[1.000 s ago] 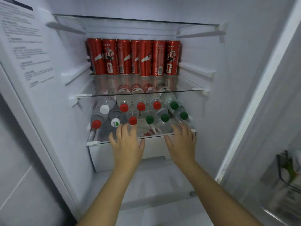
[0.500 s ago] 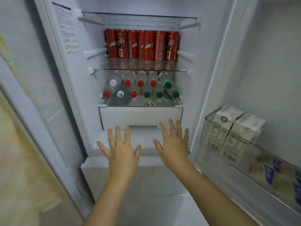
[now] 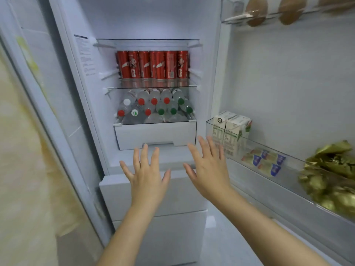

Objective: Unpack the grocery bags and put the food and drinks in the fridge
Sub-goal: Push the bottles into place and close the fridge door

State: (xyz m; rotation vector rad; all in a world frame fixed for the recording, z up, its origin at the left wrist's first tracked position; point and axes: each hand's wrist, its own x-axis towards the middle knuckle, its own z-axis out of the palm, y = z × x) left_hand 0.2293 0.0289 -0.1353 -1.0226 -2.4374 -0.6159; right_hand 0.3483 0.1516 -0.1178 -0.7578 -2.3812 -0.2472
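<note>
The fridge stands open in front of me. Several red cans [image 3: 152, 64] line the glass shelf [image 3: 153, 86]. Below them several water bottles [image 3: 153, 107] lie stacked with red, green and white caps facing out, above a white drawer [image 3: 155, 134]. My left hand [image 3: 147, 174] and my right hand [image 3: 208, 168] are both held out in front of the drawer with fingers spread, holding nothing and touching nothing.
The open door on the right has a clear bin [image 3: 269, 169] holding two cartons [image 3: 231, 131], small blue-capped packs [image 3: 266, 162] and a crumpled gold bag [image 3: 330, 175]. Brown eggs [image 3: 256, 11] sit in an upper door rack. More white drawers [image 3: 153, 194] lie below my hands.
My hands have pulled back from the bottle shelf's front edge and now hover apart, lower and nearer to me. The view has backed away, showing the door bin.
</note>
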